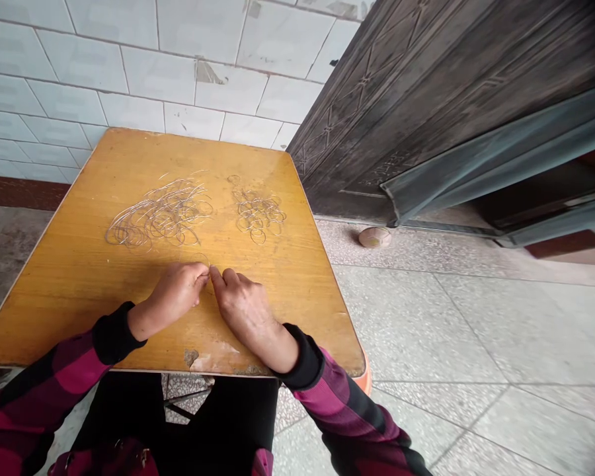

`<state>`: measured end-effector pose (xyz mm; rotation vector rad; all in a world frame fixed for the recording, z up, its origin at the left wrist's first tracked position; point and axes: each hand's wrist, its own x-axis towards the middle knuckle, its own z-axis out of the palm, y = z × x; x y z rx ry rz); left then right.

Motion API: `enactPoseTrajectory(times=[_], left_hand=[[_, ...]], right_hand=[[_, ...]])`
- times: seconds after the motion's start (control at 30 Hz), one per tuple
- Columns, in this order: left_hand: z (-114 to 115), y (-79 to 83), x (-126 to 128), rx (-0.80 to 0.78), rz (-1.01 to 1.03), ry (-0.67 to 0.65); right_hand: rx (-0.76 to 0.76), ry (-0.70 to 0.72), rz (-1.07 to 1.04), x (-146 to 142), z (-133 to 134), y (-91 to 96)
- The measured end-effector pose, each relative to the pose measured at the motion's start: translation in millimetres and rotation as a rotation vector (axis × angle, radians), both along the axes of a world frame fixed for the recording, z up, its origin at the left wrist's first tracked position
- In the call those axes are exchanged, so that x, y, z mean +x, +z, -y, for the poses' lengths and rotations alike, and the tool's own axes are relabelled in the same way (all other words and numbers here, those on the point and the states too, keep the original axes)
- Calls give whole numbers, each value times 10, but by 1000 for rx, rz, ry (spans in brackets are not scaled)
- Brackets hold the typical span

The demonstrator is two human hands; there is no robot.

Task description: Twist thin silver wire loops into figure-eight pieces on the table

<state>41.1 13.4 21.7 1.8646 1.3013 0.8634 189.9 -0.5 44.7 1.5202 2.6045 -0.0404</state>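
My left hand (pixel 176 294) and my right hand (pixel 242 304) meet at the middle of a small yellow wooden table (pixel 79 277). Both pinch a thin wire ring (pixel 198 256) that arcs just above their fingertips. Both hands are closed in a pinch. Beyond them lies a loose tangle of thin wire loops (pixel 161 215) at the left. A smaller pile of wire rings (pixel 258 213) sits at the right. My sleeves are dark with magenta checks.
A white tiled wall (pixel 129 66) stands behind the table. A dark carved door (pixel 426 99) is at the right, with a small round object (pixel 374 237) on the stone floor beside it. The table's front edge is chipped.
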Motion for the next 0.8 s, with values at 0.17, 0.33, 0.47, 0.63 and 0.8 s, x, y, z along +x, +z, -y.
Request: enactPoseTrajectory(times=[0.17,0.33,0.47,0.63,0.8], left_hand=[[17,-31,86,-2,95,60],[47,-54,74,53,29,70],[41,-47,18,131,-109,56],[-39,-4,-55,119,-192,34],[-102,47,-135,-26,-52,1]], right_hand=[[-42,-13,-7,-24,7,-28],[-39,-8,-116,12,-24,-97],[-9,-69,-303,58,-60,-158],[-155,-86,-766,153,-129,-187],[-546,-124,-1210,211,-212,-216]])
